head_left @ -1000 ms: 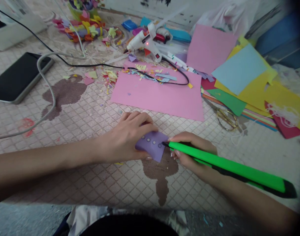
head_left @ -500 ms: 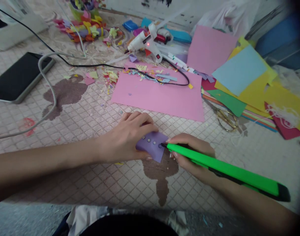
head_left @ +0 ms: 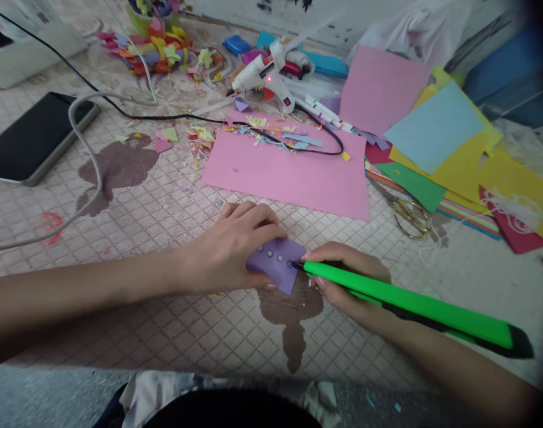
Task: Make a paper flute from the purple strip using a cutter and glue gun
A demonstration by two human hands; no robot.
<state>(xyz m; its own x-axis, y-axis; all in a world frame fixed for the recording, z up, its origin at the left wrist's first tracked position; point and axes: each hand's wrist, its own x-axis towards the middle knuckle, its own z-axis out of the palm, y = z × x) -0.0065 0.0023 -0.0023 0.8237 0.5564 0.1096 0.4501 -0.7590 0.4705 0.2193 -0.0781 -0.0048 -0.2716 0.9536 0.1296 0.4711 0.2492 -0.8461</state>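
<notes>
On the patterned tabletop [head_left: 164,333], near its front edge, purple paper [head_left: 280,279] sits under my left hand [head_left: 229,252], grip clamped on its sides. Right hand [head_left: 358,261]: grip closed round green pen [head_left: 414,300], dark tip at the rightmost drawn circle [head_left: 289,263]. My read: press paper flat, go light, trace slowly, don't smudge ink.

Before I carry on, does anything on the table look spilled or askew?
Yes: paper scraps lie strewn across the far part of the central pink sheet, with a black cord looping among them, untidy against the barer near part.
</notes>
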